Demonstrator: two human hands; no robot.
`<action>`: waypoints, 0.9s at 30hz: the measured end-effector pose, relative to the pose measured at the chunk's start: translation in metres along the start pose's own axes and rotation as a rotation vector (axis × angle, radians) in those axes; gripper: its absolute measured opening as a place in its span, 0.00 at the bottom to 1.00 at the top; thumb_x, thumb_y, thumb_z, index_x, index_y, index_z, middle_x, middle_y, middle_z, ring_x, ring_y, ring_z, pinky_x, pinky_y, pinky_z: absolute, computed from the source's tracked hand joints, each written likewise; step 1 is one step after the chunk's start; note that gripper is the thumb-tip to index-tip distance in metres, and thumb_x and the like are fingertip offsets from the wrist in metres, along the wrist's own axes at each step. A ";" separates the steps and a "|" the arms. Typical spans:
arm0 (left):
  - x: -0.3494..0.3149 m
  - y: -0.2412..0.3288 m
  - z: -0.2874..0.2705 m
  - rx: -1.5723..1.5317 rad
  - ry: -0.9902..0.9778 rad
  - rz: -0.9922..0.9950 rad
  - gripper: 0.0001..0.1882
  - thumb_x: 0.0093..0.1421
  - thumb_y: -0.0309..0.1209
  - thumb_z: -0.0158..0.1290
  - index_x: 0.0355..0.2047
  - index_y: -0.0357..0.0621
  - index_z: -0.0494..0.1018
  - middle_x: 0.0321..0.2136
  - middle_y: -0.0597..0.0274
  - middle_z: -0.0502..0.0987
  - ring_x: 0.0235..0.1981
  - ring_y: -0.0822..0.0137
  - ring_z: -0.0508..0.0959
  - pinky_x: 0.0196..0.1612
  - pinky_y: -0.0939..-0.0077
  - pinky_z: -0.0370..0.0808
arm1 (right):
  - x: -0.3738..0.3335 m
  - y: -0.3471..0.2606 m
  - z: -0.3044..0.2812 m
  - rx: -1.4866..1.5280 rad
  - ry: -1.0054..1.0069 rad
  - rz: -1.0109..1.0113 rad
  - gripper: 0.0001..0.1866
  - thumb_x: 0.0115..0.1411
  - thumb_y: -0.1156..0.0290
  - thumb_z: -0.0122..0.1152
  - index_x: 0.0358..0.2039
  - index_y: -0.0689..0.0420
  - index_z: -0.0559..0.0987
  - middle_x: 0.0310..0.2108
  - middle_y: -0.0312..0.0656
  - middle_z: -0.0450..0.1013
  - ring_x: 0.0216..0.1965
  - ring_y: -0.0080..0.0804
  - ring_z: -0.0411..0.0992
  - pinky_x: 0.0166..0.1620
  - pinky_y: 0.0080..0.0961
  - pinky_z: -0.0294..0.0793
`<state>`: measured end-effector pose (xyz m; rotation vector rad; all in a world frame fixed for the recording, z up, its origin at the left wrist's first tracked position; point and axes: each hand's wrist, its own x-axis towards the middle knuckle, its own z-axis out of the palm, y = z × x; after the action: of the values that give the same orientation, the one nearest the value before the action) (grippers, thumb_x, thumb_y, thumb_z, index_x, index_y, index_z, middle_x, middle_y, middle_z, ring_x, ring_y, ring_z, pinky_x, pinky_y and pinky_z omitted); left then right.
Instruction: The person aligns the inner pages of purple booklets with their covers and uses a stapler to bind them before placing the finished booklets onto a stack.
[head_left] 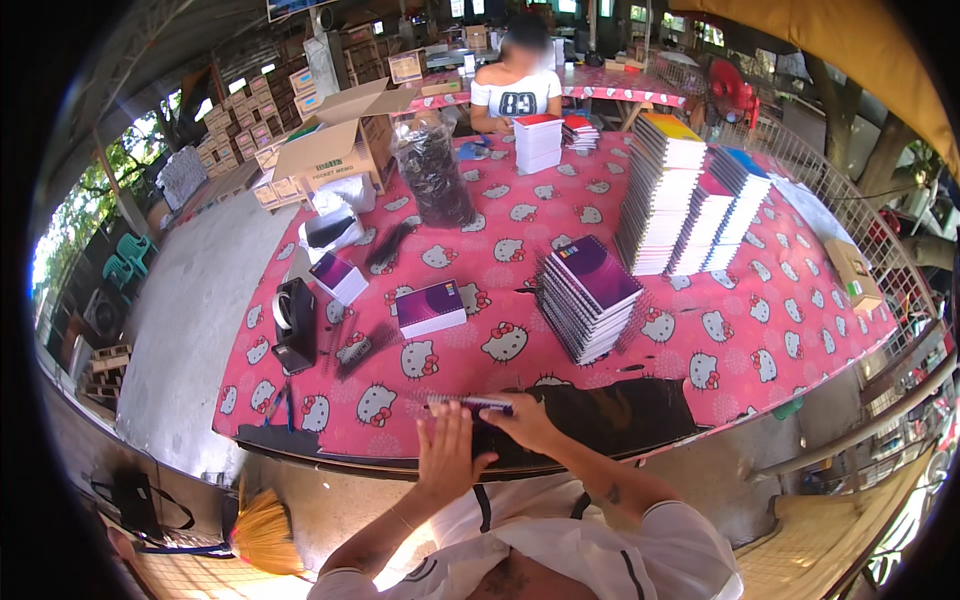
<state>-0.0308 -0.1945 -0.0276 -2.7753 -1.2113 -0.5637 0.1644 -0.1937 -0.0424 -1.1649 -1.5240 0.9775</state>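
Observation:
At the table's front edge I hold a small spiral notebook [492, 404], seen nearly edge-on with its wire coil toward the far side. My right hand [525, 424] grips its right end. My left hand [447, 448] lies with fingers stretched out against the coil at the left end. Beyond my hands, slightly left, sits a purple-covered pad of pages [432, 307]. Farther right stands a stack of purple spiral notebooks [590, 297]. Loose black wire coils [366, 348] lie to the left, beside a black tape dispenser [295, 325].
Tall notebook stacks [660, 195] stand at the right. A clear bag of black coils [432, 170] and an open cardboard box [330, 150] are at the far left. Another person [515, 85] sits across the pink tablecloth [505, 343]. A broom [265, 530] is low on the left.

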 end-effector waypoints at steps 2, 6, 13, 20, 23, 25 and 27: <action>0.035 -0.014 -0.013 0.024 0.130 -0.090 0.45 0.68 0.59 0.37 0.67 0.26 0.54 0.69 0.31 0.52 0.72 0.38 0.49 0.67 0.27 0.37 | 0.000 0.001 0.004 0.038 -0.013 -0.014 0.19 0.64 0.68 0.62 0.54 0.61 0.79 0.39 0.41 0.81 0.39 0.23 0.75 0.45 0.26 0.74; -0.006 0.000 0.016 0.003 -0.075 0.043 0.43 0.69 0.57 0.38 0.67 0.27 0.54 0.69 0.29 0.51 0.72 0.34 0.48 0.68 0.27 0.36 | 0.006 -0.006 0.001 0.052 0.023 0.026 0.18 0.64 0.69 0.63 0.53 0.60 0.80 0.41 0.45 0.81 0.41 0.25 0.77 0.47 0.28 0.74; 0.040 -0.048 -0.014 -0.199 -0.123 0.152 0.24 0.63 0.40 0.56 0.55 0.40 0.70 0.56 0.51 0.73 0.63 0.50 0.68 0.68 0.31 0.47 | 0.008 0.025 -0.003 -0.026 -0.103 0.002 0.16 0.62 0.68 0.65 0.49 0.59 0.82 0.34 0.43 0.80 0.35 0.23 0.74 0.41 0.26 0.74; -0.001 0.000 0.015 0.044 0.015 0.098 0.41 0.63 0.56 0.48 0.64 0.32 0.61 0.68 0.40 0.58 0.71 0.44 0.55 0.67 0.32 0.47 | 0.007 0.026 0.001 -0.061 -0.034 -0.030 0.18 0.62 0.69 0.64 0.52 0.57 0.81 0.34 0.51 0.80 0.30 0.29 0.77 0.36 0.28 0.74; 0.020 -0.008 0.010 0.062 0.063 0.085 0.49 0.63 0.62 0.43 0.67 0.26 0.54 0.68 0.31 0.54 0.71 0.38 0.52 0.66 0.26 0.43 | 0.006 0.014 0.002 -0.069 -0.085 0.057 0.18 0.63 0.68 0.63 0.53 0.57 0.80 0.35 0.53 0.80 0.30 0.36 0.79 0.37 0.31 0.75; 0.018 -0.007 0.009 0.047 0.015 0.102 0.49 0.63 0.61 0.43 0.67 0.26 0.54 0.68 0.32 0.54 0.71 0.38 0.53 0.67 0.27 0.43 | 0.008 0.019 0.004 -0.065 -0.081 0.032 0.18 0.62 0.69 0.63 0.53 0.57 0.80 0.35 0.53 0.80 0.30 0.39 0.78 0.37 0.31 0.75; -0.003 0.004 0.016 0.045 -0.052 0.130 0.47 0.64 0.60 0.43 0.67 0.28 0.54 0.69 0.35 0.54 0.72 0.40 0.53 0.67 0.28 0.43 | 0.007 0.029 0.007 -0.076 0.024 -0.162 0.19 0.62 0.70 0.62 0.53 0.58 0.79 0.35 0.54 0.80 0.31 0.44 0.79 0.38 0.31 0.76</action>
<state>-0.0247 -0.1960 -0.0428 -2.8208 -1.0291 -0.4514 0.1634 -0.1803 -0.0695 -1.0826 -1.6210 0.8013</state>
